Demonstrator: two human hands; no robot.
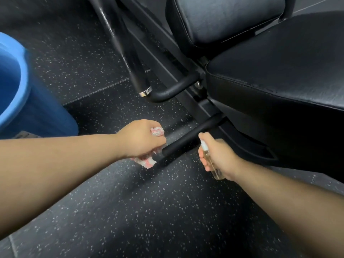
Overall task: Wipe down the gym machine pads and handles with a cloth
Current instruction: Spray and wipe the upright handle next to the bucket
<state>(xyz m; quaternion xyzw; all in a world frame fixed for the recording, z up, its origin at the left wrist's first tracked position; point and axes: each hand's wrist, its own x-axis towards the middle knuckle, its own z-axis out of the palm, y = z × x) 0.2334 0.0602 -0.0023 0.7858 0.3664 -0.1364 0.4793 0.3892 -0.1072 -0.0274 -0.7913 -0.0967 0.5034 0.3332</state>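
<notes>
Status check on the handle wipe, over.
Left grip shut on cloth at end of black handle. Right grip shut on spray bottle. Nothing blocking handle.

No legible text anywhere in the head view — no words, numbers, brand marks or signs. Surfaces checked: clear spray bottle (212, 164), no label visible on it. Blue bucket (16, 90), plain wall, no print. Black seat pad (279, 71) and back pad (223, 17), unmarked vinyl. Foam-covered handle (186, 140) and the grip with the chrome end cap (144, 91), blank — cap too small to tell any engraving. Pink-and-white cloth (149, 161) carries pattern only, no lettering.
</notes>
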